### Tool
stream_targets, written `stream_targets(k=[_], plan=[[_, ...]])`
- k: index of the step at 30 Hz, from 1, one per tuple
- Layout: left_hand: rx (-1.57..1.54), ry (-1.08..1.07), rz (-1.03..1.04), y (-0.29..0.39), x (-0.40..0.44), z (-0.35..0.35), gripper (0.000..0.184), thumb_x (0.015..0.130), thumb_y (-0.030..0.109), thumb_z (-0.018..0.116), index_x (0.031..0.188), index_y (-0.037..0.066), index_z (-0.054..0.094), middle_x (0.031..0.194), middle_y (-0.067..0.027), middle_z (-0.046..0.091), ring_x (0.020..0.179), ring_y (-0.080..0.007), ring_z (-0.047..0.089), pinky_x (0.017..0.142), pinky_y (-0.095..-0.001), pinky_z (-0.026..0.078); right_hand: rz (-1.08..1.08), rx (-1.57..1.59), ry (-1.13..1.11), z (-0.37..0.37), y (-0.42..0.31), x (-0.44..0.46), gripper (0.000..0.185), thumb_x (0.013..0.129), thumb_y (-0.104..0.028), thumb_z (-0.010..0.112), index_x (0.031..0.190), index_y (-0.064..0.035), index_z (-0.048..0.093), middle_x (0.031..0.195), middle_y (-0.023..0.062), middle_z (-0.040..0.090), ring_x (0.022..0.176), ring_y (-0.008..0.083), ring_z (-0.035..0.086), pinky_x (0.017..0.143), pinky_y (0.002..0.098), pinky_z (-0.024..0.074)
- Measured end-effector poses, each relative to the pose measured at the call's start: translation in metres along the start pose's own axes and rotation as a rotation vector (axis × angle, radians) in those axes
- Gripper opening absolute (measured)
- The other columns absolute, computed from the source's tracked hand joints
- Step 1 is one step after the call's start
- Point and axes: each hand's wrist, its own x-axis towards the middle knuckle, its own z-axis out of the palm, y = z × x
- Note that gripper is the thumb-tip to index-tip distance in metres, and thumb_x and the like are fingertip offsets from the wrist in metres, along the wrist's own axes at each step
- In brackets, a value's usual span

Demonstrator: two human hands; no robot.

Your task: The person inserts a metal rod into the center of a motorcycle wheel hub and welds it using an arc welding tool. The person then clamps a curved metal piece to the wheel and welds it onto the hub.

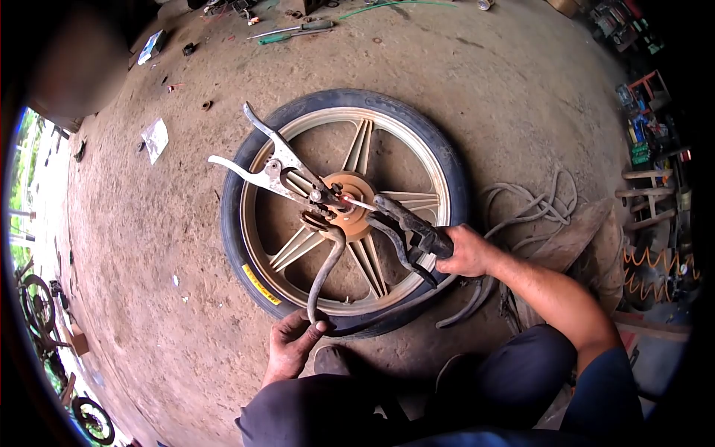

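Observation:
A spoked motorcycle wheel (445, 156) with a black tyre lies flat on the floor before me. My right hand (469, 253) is closed around the dark handle of a welding electrode holder (413, 223). From its jaw a pale electrode (360, 203) reaches a metal part over the hub (350, 221), where a small reddish spot shows. My left hand (294, 344) grips the lower end of a bent metal rod (328, 272), whose upper end meets rusty pieces at the hub. Silver-handled pliers (274, 170) lie across the wheel, jaws at the same metal part, with no hand on them.
A grey cable (532, 200) lies coiled right of the wheel beside a brown sheet (573, 242). Screwdrivers (294, 33) lie at the far side. A clear plastic scrap (155, 140) rests at left. Tools and parts (648, 134) line the right edge. My knees are close below the wheel.

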Motion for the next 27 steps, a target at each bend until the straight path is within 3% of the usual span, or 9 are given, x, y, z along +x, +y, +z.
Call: stream_targets(k=[16,18,19,21,24,26,27], plan=[[-0.023,-0.01,0.002,0.003,-0.001,0.001,0.02,0.096,0.011,0.074,0.11,-0.003,0.071,0.101,-0.0072,0.075,0.098,-0.0164,0.068,0.095,-0.0328,0.053,-0.02,0.0,0.011,0.002,0.001,0.002,0.037,0.074,-0.013,0.072,0.108,0.0016,0.067,0.084,0.0118,0.07,0.075,0.0148,0.061,0.075,0.0357,0.0538],[-0.012,0.001,-0.029,0.009,-0.002,0.004,0.021,0.096,0.011,0.075,0.111,-0.003,0.071,0.101,-0.0074,0.075,0.098,-0.0168,0.069,0.096,-0.0334,0.053,-0.078,-0.15,-0.007,0.005,0.014,0.005,0.057,0.078,-0.025,0.078,0.127,0.0,0.062,0.109,0.0241,0.071,0.097,0.0321,0.071,0.089,0.0421,0.0556],[-0.032,-0.008,-0.022,0.011,-0.002,0.006,0.022,0.096,0.012,0.075,0.111,-0.003,0.072,0.101,-0.0079,0.075,0.099,-0.0171,0.069,0.096,-0.034,0.053,-0.082,-0.171,-0.068,0.0,0.009,0.004,0.069,0.079,-0.031,0.079,0.136,0.002,0.057,0.117,0.0247,0.07,0.104,0.0346,0.07,0.094,0.0428,0.0551],[-0.016,-0.027,-0.023,0.011,-0.001,0.004,0.024,0.095,0.012,0.076,0.113,-0.003,0.071,0.102,-0.0075,0.075,0.099,-0.0168,0.069,0.095,-0.0339,0.053,-0.012,-0.161,-0.048,0.008,0.029,0.003,0.072,0.079,-0.031,0.079,0.14,-0.0019,0.055,0.118,0.0236,0.07,0.102,0.0348,0.07,0.093,0.0436,0.0551],[-0.004,0.031,-0.028,0.007,-0.002,0.005,0.025,0.095,0.013,0.077,0.114,-0.003,0.071,0.101,-0.0056,0.075,0.097,-0.0151,0.068,0.094,-0.0319,0.053,-0.046,-0.02,-0.038,0.002,0.014,0.002,0.06,0.075,-0.022,0.079,0.13,-0.0051,0.062,0.109,0.0204,0.071,0.093,0.0308,0.07,0.087,0.0419,0.0551],[-0.026,0.007,-0.033,0.003,-0.001,0.0,0.026,0.094,0.012,0.077,0.114,-0.003,0.071,0.101,-0.0049,0.075,0.096,-0.0137,0.067,0.091,-0.0294,0.053,-0.045,0.035,-0.031,0.001,0.006,0.003,0.044,0.074,-0.016,0.077,0.113,-0.0008,0.065,0.094,0.017,0.071,0.086,0.0286,0.067,0.081,0.0409,0.0543],[-0.029,0.005,-0.032,0.003,-0.002,0.001,0.026,0.094,0.012,0.077,0.114,-0.003,0.07,0.101,-0.0049,0.075,0.096,-0.0136,0.067,0.092,-0.0296,0.053,-0.042,0.034,-0.034,0.0,0.004,0.003,0.044,0.073,-0.016,0.076,0.112,0.0003,0.065,0.093,0.0136,0.071,0.083,0.0228,0.065,0.081,0.0389,0.0545]])
